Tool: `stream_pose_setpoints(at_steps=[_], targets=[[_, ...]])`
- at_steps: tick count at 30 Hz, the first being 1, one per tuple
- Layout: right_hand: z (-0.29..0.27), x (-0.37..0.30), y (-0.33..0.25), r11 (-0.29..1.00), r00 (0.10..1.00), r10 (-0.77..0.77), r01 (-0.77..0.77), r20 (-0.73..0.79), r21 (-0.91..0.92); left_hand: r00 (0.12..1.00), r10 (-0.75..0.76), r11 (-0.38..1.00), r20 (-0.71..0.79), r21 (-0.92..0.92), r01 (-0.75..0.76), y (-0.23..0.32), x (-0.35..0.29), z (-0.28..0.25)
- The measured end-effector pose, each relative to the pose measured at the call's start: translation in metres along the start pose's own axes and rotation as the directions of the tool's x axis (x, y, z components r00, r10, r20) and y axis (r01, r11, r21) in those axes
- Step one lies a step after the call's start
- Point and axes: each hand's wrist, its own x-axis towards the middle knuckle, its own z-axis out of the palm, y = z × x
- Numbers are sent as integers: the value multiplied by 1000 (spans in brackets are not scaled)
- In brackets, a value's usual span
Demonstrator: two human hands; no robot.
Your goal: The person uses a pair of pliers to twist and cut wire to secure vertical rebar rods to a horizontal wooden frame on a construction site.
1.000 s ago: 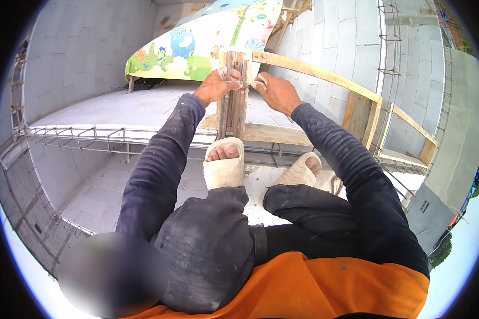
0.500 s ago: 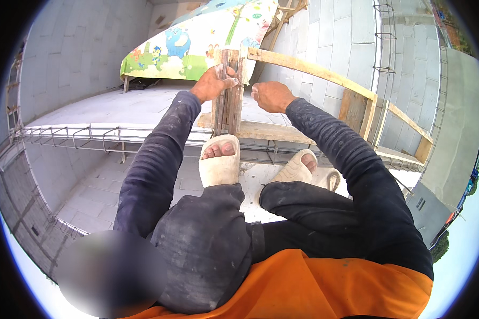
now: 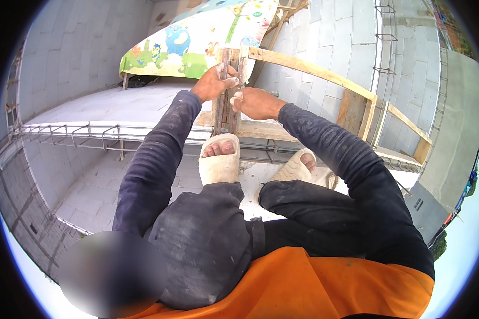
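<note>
Ahead of my feet, a narrow upright of weathered brown boards [image 3: 232,114] rises from a ledge. My left hand [image 3: 214,84] is closed at its upper part, thumb and fingers lying across the dark wood strips. Just below and to the right, my right hand [image 3: 256,103] has its fingers pinched together against the right edge of the same boards. Whatever lies between those fingertips is too small or hidden to make out. A pale timber rail [image 3: 311,73] runs from the top of the upright to the right, and a lower plank [image 3: 266,131] joins its base.
A cartoon-patterned sheet [image 3: 178,50] drapes beyond the boards. A steel rebar cage [image 3: 85,131] runs leftward along a drop to a lower floor. My feet, in cream slippers [image 3: 219,166], rest at the ledge. Block walls [image 3: 85,48] stand around; more timber framing [image 3: 368,119] is at right.
My right hand has moved left and slightly down, from apart from the boards to against their right edge. My left hand stays in place on the boards.
</note>
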Motion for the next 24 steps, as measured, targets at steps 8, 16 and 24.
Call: stream_pose_setpoints(at_steps=[8, 16, 24], targets=[[-16, -24, -4, 961, 968, 160, -197, -192, -193, 999, 28, 999, -37, -26, -29, -8, 3, 3], [-23, 6, 37, 978, 934, 133, -70, -332, 195, 1000, 14, 1000, -22, 3, -14, -5, 3, 2], [76, 0, 67, 299, 916, 358, -298, 184, 907, 995, -73, 997, -71, -34, 71, -3, -3, 10]])
